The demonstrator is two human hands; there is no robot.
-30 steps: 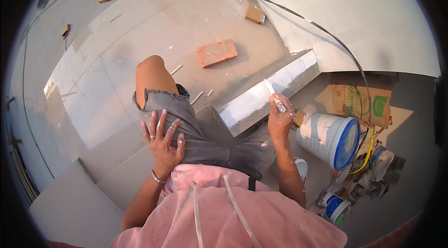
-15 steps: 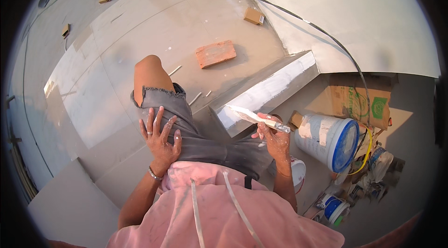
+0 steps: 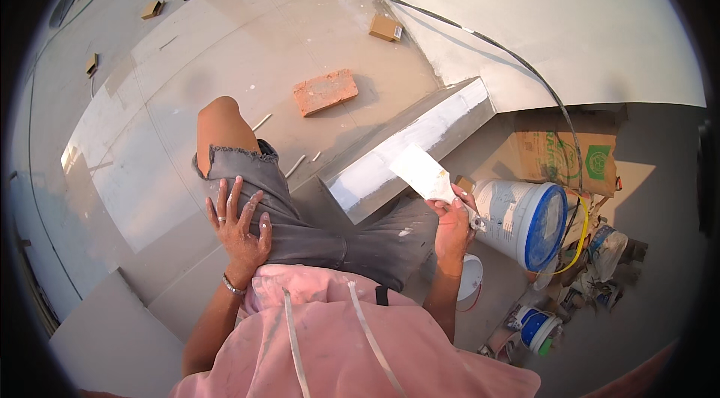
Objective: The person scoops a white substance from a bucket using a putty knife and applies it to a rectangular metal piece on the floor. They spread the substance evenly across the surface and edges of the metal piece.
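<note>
My right hand (image 3: 453,231) grips the handle of a wide, flat paintbrush (image 3: 420,172), coated in white. The brush's flat face is turned up, with its tip pointing left and away from me. It appears above the near side of a low grey ledge (image 3: 442,151) whose top has a wet-looking white coat; whether they touch, I cannot tell. On my grey shorts, my left hand (image 3: 244,239) lies flat on the thigh, fingers spread, holding nothing. White specks mark the fingers.
A red brick (image 3: 325,92) and a small cardboard box (image 3: 385,28) lie beyond the ledge. On the right are a large white bucket with a blue rim (image 3: 514,222), a smaller white pail (image 3: 470,278), a paper sack (image 3: 536,157) and a black cable (image 3: 517,49) along the pale wall.
My right hand has turned the paintbrush from edge-on to face-up, and its tip has come off the ledge's near end. My left hand stays on the thigh. The view has shifted slightly.
</note>
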